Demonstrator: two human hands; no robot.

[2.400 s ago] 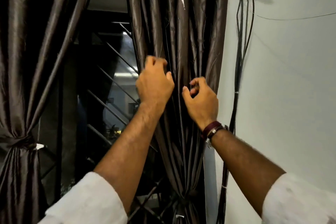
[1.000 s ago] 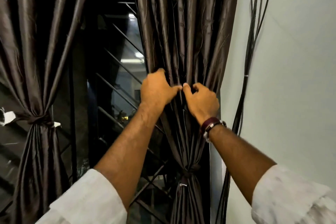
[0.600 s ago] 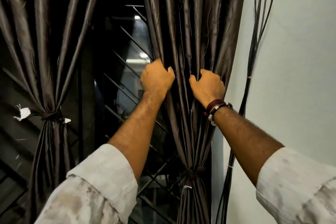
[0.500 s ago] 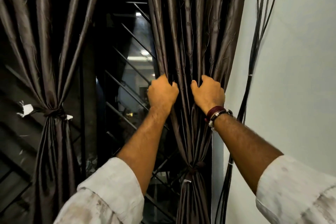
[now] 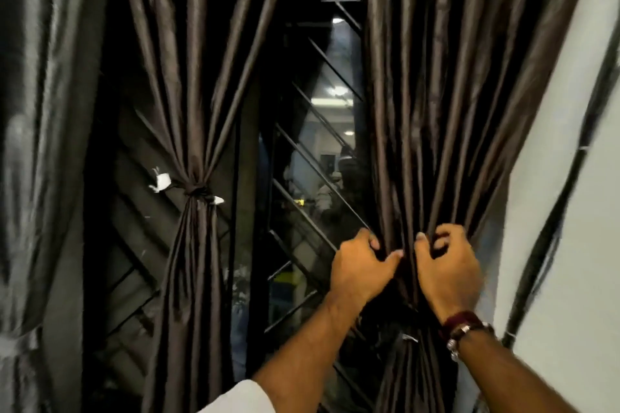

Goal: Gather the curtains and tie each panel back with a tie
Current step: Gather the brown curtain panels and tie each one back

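While both hands, left hand [image 5: 360, 270] and right hand [image 5: 446, 273], pinch folds of the curtain [image 5: 436, 111], likely soft, light, slippery; best bunched just above its tie [image 5: 410, 338].

Barred window [image 5: 315, 151], pale wall [image 5: 563, 211], cables [image 5: 550, 228].

White sleeve [image 5: 235, 401], maroon wristband [image 5: 461, 320], possibly a watch [image 5: 458, 335]

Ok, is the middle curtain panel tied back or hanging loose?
Tied back. The middle curtain panel is cinched to a narrow waist by a knotted tie, flaring above and below.
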